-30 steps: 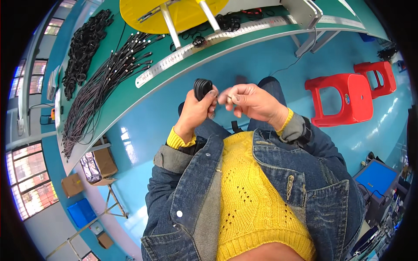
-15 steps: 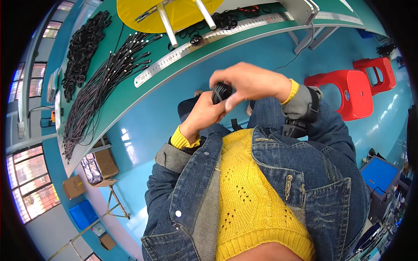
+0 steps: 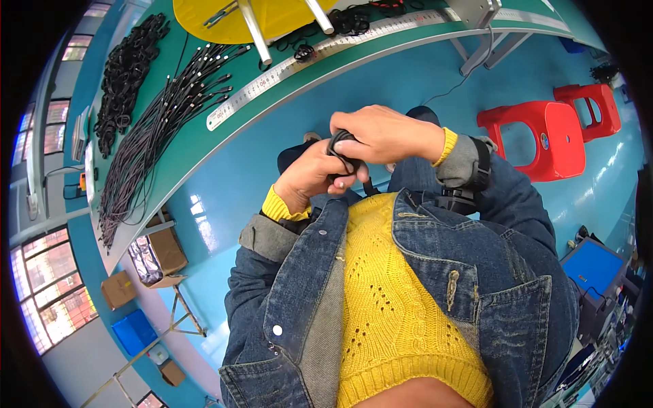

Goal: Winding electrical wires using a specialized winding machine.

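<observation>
Above my lap, both hands meet on a small coil of black cable [image 3: 345, 145]. My left hand [image 3: 311, 172] has its fingers wrapped round the coil from the lower left. From the upper right my right hand [image 3: 381, 136] grips the same coil, thumb pressed against its loops. The cable's ends are hidden by my fingers. On the green table [image 3: 178, 151] to the left lies a fanned bundle of straight black cables [image 3: 153, 143] with light metal plugs. Beyond it is a long pile of coiled black cables [image 3: 129, 81].
A steel ruler [image 3: 272, 80] runs along the table's near edge. Behind it stands a yellow round plate [image 3: 238, 20] with metal rods, beside loose black ties [image 3: 350, 24]. Red stools [image 3: 561, 143] are on the right, cardboard boxes [image 3: 166, 251] at lower left.
My right hand has drawn in closer to the left, its thumb now on the coil. The coil has turned and shows its loop more openly. The view has shifted slightly.
</observation>
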Action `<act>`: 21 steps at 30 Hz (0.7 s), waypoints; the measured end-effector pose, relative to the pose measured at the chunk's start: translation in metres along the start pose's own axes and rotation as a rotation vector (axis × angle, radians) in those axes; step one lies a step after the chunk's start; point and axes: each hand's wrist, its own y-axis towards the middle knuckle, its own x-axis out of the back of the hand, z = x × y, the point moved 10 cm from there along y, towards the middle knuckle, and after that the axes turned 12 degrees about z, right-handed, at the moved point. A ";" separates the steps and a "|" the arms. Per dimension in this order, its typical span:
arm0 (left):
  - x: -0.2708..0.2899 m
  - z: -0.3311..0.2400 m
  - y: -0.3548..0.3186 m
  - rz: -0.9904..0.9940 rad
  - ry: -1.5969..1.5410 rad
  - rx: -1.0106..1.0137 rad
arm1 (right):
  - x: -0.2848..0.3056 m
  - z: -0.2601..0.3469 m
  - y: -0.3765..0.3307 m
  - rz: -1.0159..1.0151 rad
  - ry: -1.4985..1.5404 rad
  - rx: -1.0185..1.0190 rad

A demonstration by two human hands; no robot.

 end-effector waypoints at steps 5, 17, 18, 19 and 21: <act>-0.014 0.003 -0.002 0.149 -0.161 -0.136 | -0.015 -0.005 0.001 0.014 0.070 0.119; -0.003 0.026 -0.008 0.043 -0.199 0.020 | -0.027 -0.007 0.001 0.131 0.177 0.105; 0.000 0.027 -0.007 0.043 -0.200 0.020 | -0.029 -0.008 0.003 0.106 0.143 0.112; 0.002 0.028 -0.006 0.043 -0.199 0.022 | -0.029 -0.008 0.004 0.081 0.109 0.120; 0.004 0.027 -0.004 0.043 -0.194 0.025 | -0.028 -0.011 0.005 0.054 0.072 0.127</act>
